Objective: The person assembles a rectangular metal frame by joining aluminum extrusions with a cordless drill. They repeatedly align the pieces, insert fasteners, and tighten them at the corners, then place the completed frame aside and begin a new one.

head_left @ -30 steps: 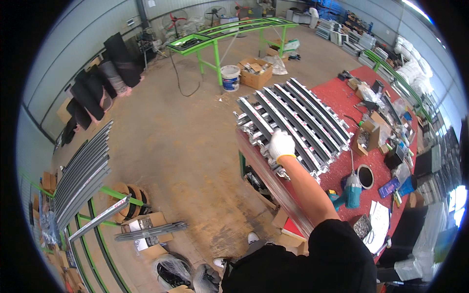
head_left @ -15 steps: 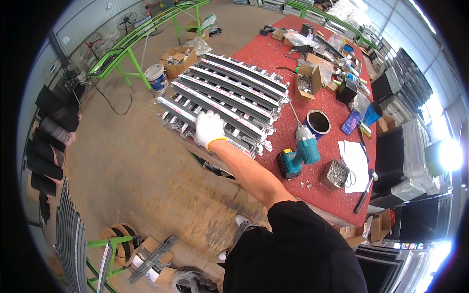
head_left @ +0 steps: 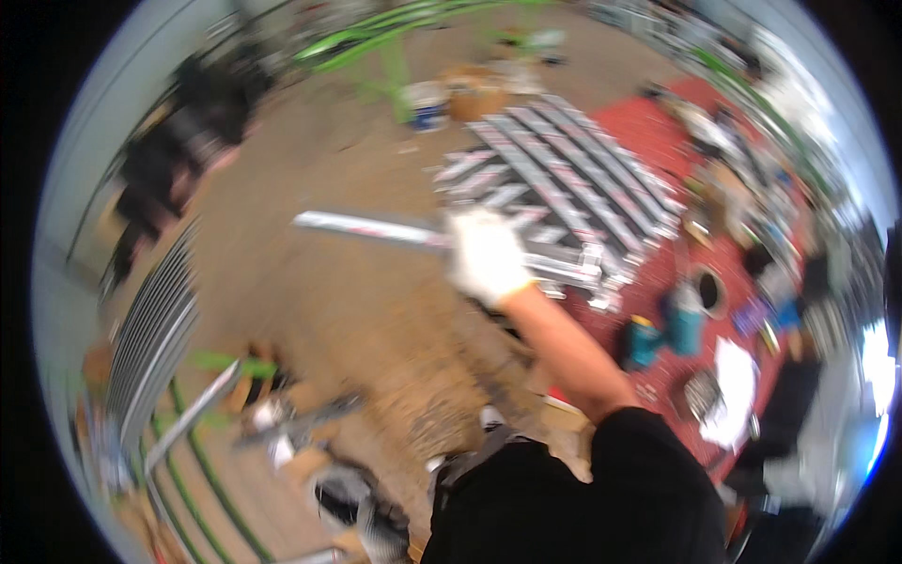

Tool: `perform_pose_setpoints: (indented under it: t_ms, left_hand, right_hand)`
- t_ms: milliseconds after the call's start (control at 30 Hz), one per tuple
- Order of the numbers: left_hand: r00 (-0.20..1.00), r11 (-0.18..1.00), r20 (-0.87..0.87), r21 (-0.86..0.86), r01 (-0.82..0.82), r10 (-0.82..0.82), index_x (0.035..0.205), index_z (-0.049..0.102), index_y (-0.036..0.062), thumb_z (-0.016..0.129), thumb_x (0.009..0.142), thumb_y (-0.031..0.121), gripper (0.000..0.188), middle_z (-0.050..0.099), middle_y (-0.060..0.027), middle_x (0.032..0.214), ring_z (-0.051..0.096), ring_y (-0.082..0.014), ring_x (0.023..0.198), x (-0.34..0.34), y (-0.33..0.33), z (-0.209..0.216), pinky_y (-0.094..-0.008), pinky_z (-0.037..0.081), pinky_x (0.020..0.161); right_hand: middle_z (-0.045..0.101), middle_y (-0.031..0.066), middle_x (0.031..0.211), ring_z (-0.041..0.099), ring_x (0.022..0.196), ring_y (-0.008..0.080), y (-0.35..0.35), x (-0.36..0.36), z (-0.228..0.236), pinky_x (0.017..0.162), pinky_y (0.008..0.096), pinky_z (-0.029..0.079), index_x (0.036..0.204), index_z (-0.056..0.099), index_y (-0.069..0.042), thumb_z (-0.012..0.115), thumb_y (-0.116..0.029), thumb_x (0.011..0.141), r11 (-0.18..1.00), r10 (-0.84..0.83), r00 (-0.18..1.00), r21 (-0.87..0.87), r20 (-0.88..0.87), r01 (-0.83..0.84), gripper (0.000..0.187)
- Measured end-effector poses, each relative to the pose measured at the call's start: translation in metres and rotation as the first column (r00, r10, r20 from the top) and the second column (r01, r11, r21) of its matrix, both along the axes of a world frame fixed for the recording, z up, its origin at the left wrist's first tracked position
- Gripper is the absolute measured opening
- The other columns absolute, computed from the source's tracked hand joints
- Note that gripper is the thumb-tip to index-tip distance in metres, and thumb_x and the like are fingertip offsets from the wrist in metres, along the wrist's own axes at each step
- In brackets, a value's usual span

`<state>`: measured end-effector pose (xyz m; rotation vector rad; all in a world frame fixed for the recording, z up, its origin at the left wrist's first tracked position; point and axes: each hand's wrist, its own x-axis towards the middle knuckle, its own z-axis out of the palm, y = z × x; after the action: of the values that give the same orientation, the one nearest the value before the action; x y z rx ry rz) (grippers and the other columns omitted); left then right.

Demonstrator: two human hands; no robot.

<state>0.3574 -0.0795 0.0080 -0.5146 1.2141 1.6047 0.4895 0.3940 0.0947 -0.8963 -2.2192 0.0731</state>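
My right hand [head_left: 487,256], in a white glove, is closed around a long, narrow metal profile strip [head_left: 366,227]. The strip is light grey with a whitish face and reddish marks. It reaches left over the floor, and its other end lies in front of the stacked profile strips [head_left: 573,174] on the red table. Blur hides the exact grip. At the lower edge, a grey glove-like shape [head_left: 381,538] looks like my left hand, in front of a clear bag with dark contents [head_left: 343,493]. Its fingers cannot be made out.
On the red table [head_left: 658,324] are a teal cordless drill [head_left: 686,320], a round can [head_left: 709,289], a cup of small metal parts [head_left: 700,395] and white paper [head_left: 731,395]. At left, dark strips [head_left: 155,348] lean by a green rack [head_left: 221,484]. A bucket [head_left: 427,105] stands beyond.
The view has swung left and blurred. My right hand, which was on the stack's near edge, now holds one strip off it, over the floor. A grey glove-like shape has appeared below.
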Motion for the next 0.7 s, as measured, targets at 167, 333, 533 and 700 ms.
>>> perform_pose_setpoints:
  t_ms: [167, 333, 533, 700]
  left_hand:
    - [0.927, 0.978, -0.313, 0.065, -0.196, 0.206, 0.077, 0.050, 0.0184, 0.066, 0.098, 0.029, 0.028, 0.044, 0.0027, 0.067, 0.044, -0.0141, 0.054, -0.009, -0.030, 0.025, -0.0284, 0.031, 0.048]
    - [0.765, 0.883, -0.521, -0.044, -0.468, 0.379, 0.103, 0.069, 0.0034, 0.061, 0.102, 0.035, 0.032, 0.055, -0.0015, 0.069, 0.051, -0.0139, 0.054, -0.026, -0.062, 0.059, -0.0271, 0.037, 0.048]
    - [0.559, 0.693, -0.652, -0.072, -0.718, 0.512, 0.114, 0.071, 0.0012, 0.052, 0.107, 0.044, 0.048, 0.054, -0.0005, 0.066, 0.051, -0.0108, 0.054, -0.029, -0.102, 0.076, -0.0255, 0.037, 0.047]
    - [0.448, 0.536, -0.597, -0.035, -0.843, 0.665, 0.089, 0.061, 0.0147, 0.048, 0.108, 0.060, 0.050, 0.053, 0.0014, 0.067, 0.049, -0.0110, 0.053, -0.010, -0.121, 0.066, -0.0251, 0.034, 0.046]
  right_hand:
    - [0.070, 0.0194, 0.102, 0.065, 0.099, 0.0415, -0.049, -0.041, 0.027, 0.089, 0.0500, 0.053, 0.110, 0.070, -0.006, 0.069, 0.000, 0.074, 0.941, 0.326, 0.945, -0.104, 0.036, -0.321, 0.036]
    - [0.070, 0.0179, 0.105, 0.065, 0.100, 0.0401, -0.108, -0.087, 0.041, 0.091, 0.0472, 0.054, 0.113, 0.070, -0.006, 0.071, -0.001, 0.070, 0.761, 0.627, 0.777, -0.256, 0.055, -0.596, 0.043]
    - [0.070, 0.0157, 0.104, 0.065, 0.096, 0.0373, -0.174, -0.144, 0.022, 0.086, 0.0466, 0.055, 0.111, 0.069, -0.004, 0.067, -0.001, 0.065, 0.377, 0.925, 0.378, -0.243, 0.047, -0.894, 0.046]
    - [0.072, 0.0123, 0.111, 0.066, 0.103, 0.0348, -0.223, -0.188, 0.008, 0.093, 0.0452, 0.053, 0.114, 0.071, -0.007, 0.071, -0.003, 0.066, 0.153, 0.985, 0.104, -0.415, 0.138, -0.897, 0.049]
